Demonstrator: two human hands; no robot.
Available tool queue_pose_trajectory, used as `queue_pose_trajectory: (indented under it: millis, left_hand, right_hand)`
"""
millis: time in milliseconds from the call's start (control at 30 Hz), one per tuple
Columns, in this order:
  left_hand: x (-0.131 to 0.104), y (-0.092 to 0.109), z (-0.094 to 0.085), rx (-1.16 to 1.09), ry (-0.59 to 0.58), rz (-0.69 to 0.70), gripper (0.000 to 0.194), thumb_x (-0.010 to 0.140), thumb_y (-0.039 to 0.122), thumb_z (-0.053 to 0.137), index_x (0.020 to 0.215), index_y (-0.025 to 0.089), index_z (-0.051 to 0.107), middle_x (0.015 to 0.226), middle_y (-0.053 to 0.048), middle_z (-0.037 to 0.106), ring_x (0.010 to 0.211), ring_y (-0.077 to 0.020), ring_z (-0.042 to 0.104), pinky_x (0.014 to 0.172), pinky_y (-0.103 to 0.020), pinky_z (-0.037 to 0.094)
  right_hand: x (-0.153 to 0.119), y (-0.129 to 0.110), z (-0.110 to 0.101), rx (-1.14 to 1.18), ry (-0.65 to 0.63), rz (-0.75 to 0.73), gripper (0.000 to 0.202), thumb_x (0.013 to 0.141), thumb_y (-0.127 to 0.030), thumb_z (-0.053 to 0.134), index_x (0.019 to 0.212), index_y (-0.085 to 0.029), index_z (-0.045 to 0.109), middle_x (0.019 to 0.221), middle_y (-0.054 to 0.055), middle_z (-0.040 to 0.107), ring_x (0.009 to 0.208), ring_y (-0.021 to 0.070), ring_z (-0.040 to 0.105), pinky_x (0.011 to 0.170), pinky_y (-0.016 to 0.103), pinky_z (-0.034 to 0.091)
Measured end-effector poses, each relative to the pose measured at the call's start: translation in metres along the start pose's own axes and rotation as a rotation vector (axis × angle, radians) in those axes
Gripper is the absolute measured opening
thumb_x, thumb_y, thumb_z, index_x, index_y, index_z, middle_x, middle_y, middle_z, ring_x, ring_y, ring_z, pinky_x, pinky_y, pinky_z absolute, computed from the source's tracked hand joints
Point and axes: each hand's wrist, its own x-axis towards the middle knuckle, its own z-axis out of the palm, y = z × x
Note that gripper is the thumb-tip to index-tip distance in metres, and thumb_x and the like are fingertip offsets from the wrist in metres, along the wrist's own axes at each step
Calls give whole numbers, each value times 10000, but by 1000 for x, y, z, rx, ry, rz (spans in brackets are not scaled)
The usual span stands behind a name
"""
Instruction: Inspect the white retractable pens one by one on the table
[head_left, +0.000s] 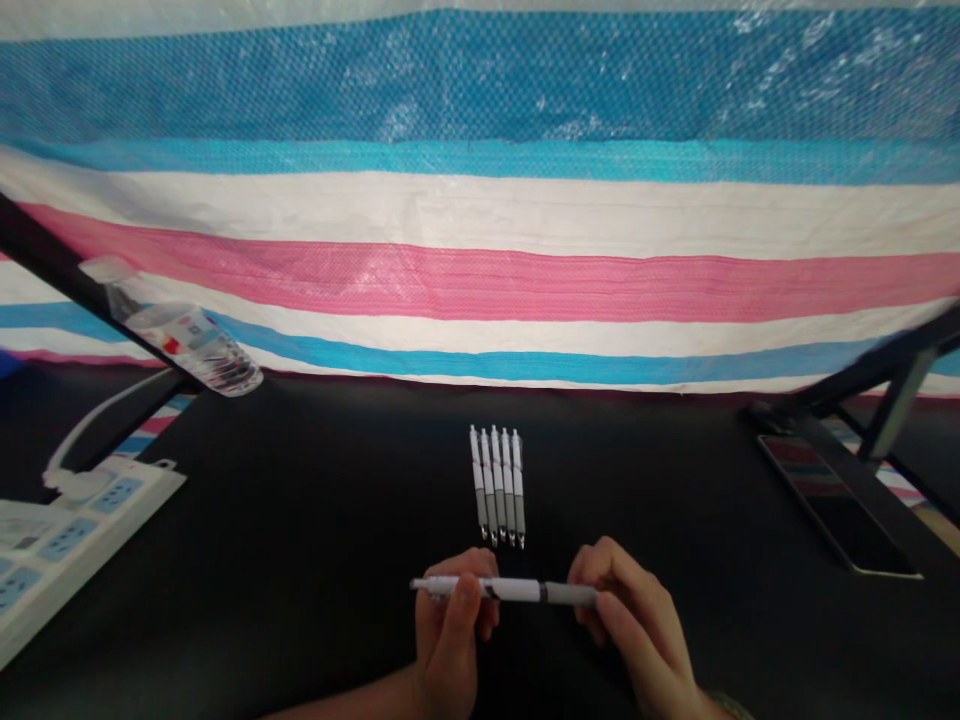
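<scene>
A white and grey click pen (517, 590) lies level between my two hands, above the near part of the black table. My left hand (454, 625) is closed on its white clip end, thumb across the barrel. At the grey grip end, the thumb and fingers of my right hand (634, 620) pinch the pen; its tip is hidden by those fingers. Just beyond my hands, several matching pens (498, 485) lie side by side in a row, grey ends toward me.
On the left are a white power strip (82, 540) with a plugged-in cable and a clear plastic bottle (195, 345). A dark phone (836, 505) lies at the right. Behind the black table (337, 480) hangs a striped plastic sheet (480, 220). Dark metal bars stand at both sides.
</scene>
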Motion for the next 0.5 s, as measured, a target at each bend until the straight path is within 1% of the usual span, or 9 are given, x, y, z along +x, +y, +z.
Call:
queue_pose_trajectory:
  millis: [67, 100, 133, 200, 267, 333, 400, 433, 500]
  left_hand:
    - [0, -1, -1, -1, 13, -8, 521, 969, 490, 539, 558, 171, 548, 477, 20, 440, 476, -111, 403, 483, -241, 344]
    - [0, -2, -1, -3, 23, -8, 512, 968, 483, 545, 561, 171, 552, 482, 20, 443, 475, -111, 403, 477, -239, 341]
    - [0, -3, -1, -6, 30, -2, 508, 966, 478, 548, 562, 171, 555, 483, 20, 444, 473, -111, 402, 473, -238, 339]
    - [0, -4, -2, -3, 34, 11, 503, 968, 473, 545, 564, 173, 560, 486, 19, 445, 477, -114, 412, 475, -238, 345]
    - [0, -4, -2, 9, 31, 17, 512, 972, 475, 533, 558, 174, 557, 489, 17, 443, 485, -118, 419, 482, -239, 354]
    - [0, -4, -2, 24, 28, 19, 524, 976, 479, 519, 550, 176, 549, 487, 15, 439, 485, -120, 415, 484, -243, 352]
    - [0, -3, -2, 43, 21, 22, 546, 981, 488, 500, 534, 178, 535, 474, 14, 427, 478, -122, 403, 481, -250, 339]
    - [1, -2, -2, 54, 16, 17, 558, 982, 495, 492, 524, 178, 527, 469, 13, 421, 476, -124, 398, 479, -253, 331]
    - [2, -1, -2, 68, 9, 5, 575, 980, 511, 488, 511, 179, 513, 466, 12, 415, 477, -125, 391, 479, -257, 323]
  right_hand:
    - [-1, 1, 0, -35, -23, 32, 436, 1044, -414, 384, 689, -208, 530, 625, -12, 479, 559, 129, 443, 545, 261, 344]
    - [-1, 1, 0, -44, -15, 41, 450, 1046, -406, 389, 664, -207, 520, 603, -16, 463, 551, 127, 436, 544, 261, 338]
    - [-1, 1, 0, -38, 5, 44, 428, 1037, -410, 419, 677, -207, 528, 611, -17, 468, 555, 127, 438, 542, 260, 337]
    - [-1, 0, 0, 18, 42, 34, 337, 1002, -450, 494, 780, -207, 567, 688, -9, 504, 578, 127, 448, 538, 256, 347]
    - [0, -1, 0, 77, 20, 35, 330, 991, -482, 500, 831, -205, 582, 722, -3, 515, 586, 127, 456, 536, 254, 353]
    - [1, -1, 1, 94, -29, 82, 403, 1024, -465, 440, 756, -198, 577, 655, -10, 494, 553, 117, 447, 523, 250, 334]
    - [3, 0, 3, 134, -40, 145, 444, 1038, -440, 427, 690, -193, 551, 595, -21, 470, 512, 101, 432, 501, 241, 310]
    - [4, 1, 4, 182, -18, 165, 421, 1031, -435, 454, 701, -192, 548, 599, -26, 476, 498, 92, 426, 489, 233, 301]
    - [6, 2, 5, 321, 28, 159, 337, 997, -438, 533, 765, -195, 555, 635, -34, 497, 483, 76, 421, 471, 217, 287]
